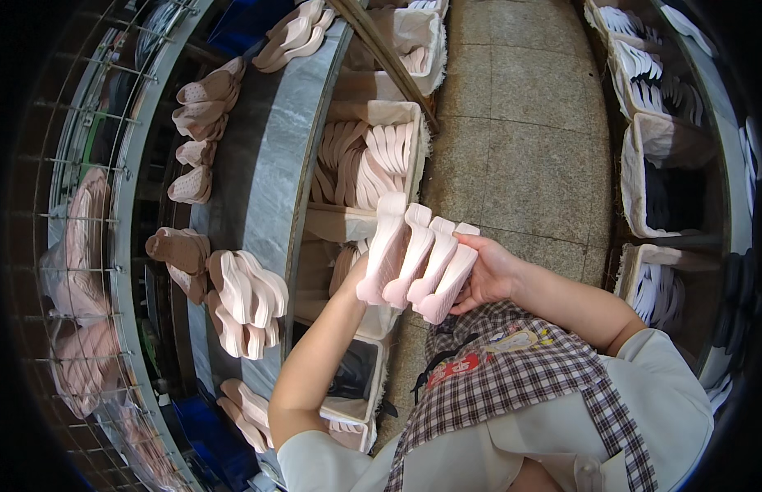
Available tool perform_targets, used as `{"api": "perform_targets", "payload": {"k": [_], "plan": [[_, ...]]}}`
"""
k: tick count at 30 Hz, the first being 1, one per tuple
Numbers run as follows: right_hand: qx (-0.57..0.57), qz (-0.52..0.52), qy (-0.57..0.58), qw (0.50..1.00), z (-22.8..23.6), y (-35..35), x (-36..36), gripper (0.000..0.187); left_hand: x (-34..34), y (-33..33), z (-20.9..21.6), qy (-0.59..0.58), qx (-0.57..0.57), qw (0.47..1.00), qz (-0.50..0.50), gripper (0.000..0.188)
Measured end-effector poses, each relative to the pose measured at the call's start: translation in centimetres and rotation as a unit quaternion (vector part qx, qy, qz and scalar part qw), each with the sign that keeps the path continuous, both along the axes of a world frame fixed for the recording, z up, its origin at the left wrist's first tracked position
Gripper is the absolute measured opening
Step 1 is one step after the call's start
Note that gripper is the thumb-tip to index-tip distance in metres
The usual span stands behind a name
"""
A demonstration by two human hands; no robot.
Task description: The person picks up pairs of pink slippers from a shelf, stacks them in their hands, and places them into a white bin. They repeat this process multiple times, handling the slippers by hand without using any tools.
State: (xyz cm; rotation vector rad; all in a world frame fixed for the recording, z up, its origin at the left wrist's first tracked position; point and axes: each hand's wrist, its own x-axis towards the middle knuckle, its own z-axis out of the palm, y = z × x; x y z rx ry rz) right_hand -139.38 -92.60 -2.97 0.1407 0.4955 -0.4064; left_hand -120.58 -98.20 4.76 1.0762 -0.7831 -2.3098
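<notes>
Several pale pink heeled shoe soles [426, 258] stand side by side in a row between my two hands, in front of my body. My left hand [359, 280] holds the row's left end; its fingers are mostly hidden behind the soles. At the right end my right hand [489, 269] is closed on the row, thumb near the top and fingers underneath. A stack of similar pale pink soles [248, 291] rests on the grey marbled bench to my left.
Along the bench [278, 156] stand more pink soles and perforated pink clogs [202, 115]. Cloth-lined bins below it hold pink soles [373, 164]. A wire rack [90, 217] with bagged pink pieces is far left. Across the tiled aisle [520, 148], bins hold white soles [656, 295].
</notes>
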Motion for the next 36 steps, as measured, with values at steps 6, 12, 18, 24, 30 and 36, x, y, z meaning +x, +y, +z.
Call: {"api": "perform_targets", "payload": {"k": [6,12,18,24,30,36], "plan": [[0.002,0.0,-0.005,1.0,-0.2,0.3,-0.2,0.072,-0.8,0.1,0.4,-0.087,0.041,0.995,0.03,0.037],[0.012,0.0,-0.007,1.0,0.0,0.4,-0.3,0.072,-0.2,-0.6,-0.7,0.25,0.096,0.961,-0.065,0.039],[-0.032,0.002,0.009,0.999,1.2,0.4,-0.5,0.071,0.9,1.4,-1.7,-0.072,0.058,0.994,0.061,0.041],[-0.258,-0.126,0.151,0.946,5.0,-0.5,-0.5,0.086,3.2,1.8,-2.6,0.022,0.059,0.987,0.145,0.043],[-0.412,-0.209,0.201,0.864,8.4,-1.0,-0.5,0.098,3.3,1.3,-1.0,0.047,0.023,0.983,0.178,0.043],[-0.49,-0.2,0.254,0.81,9.9,-0.9,-0.8,0.098,3.4,1.6,-0.2,0.048,0.008,0.98,0.193,0.043]]}}
